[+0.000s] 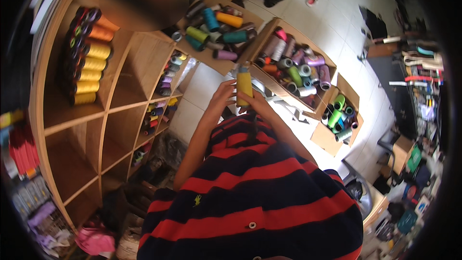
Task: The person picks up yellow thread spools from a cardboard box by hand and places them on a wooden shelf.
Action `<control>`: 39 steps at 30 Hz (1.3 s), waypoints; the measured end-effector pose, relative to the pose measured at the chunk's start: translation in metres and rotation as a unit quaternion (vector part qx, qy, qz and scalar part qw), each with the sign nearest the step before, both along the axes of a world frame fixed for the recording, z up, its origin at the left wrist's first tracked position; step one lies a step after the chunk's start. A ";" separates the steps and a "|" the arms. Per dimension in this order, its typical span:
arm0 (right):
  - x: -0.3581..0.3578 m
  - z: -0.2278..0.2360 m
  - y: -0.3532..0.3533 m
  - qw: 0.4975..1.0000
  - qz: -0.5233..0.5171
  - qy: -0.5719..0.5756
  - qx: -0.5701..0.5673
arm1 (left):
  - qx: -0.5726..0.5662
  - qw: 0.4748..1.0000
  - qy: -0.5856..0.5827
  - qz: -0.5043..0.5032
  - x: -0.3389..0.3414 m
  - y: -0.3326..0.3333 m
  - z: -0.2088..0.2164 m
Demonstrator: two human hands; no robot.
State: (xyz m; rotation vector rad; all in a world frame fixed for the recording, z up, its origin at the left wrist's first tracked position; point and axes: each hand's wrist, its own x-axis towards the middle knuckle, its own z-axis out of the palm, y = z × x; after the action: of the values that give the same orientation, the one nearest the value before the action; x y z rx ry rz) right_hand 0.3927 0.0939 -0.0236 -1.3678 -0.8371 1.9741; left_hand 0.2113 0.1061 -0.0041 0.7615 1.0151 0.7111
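Note:
In front of my chest, a yellow thread spool (244,87) stands nearly upright between my hands. My right hand (257,103) is closed around its lower part, thumb across the front. On the spool's other side, my left hand (223,97) has its fingers bent against it, and the fingertips are partly hidden behind it. Just beyond is an open cardboard box (269,79) full of spools in purple, green, grey and white. On a board to its left lie loose spools, among them a teal spool (210,19) and an orange spool (229,19).
A wooden cubby shelf (103,115) rises on my left, with stacked yellow spools (90,75) in an upper compartment. A smaller cardboard box (321,137) with green spools sits at the right on the tiled floor (337,38). A person stands at the far left, beyond the shelf.

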 end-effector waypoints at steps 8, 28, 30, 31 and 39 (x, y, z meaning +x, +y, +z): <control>0.072 0.001 0.003 0.999 -0.025 -0.012 0.037 | -0.062 0.994 0.045 -0.081 0.065 0.021 -0.005; 0.227 -0.029 -0.020 0.983 -0.085 -0.019 0.161 | 0.024 0.935 0.013 -0.355 0.232 0.061 0.008; 0.231 -0.035 -0.025 0.981 -0.095 -0.037 0.162 | 0.021 0.933 0.008 -0.360 0.240 0.062 0.004; 0.233 -0.035 -0.026 0.980 -0.100 -0.048 0.163 | 0.017 0.932 0.011 -0.363 0.245 0.063 0.004; 0.237 -0.012 -0.026 0.943 -0.188 -0.181 0.206 | 0.004 0.914 0.118 -0.387 0.279 0.073 -0.028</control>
State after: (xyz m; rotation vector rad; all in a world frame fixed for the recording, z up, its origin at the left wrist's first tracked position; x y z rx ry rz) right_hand 0.6300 0.0681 -0.0355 -1.5157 -0.9967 1.1950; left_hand 0.4899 0.1787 -0.0317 1.1784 0.8220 -0.0683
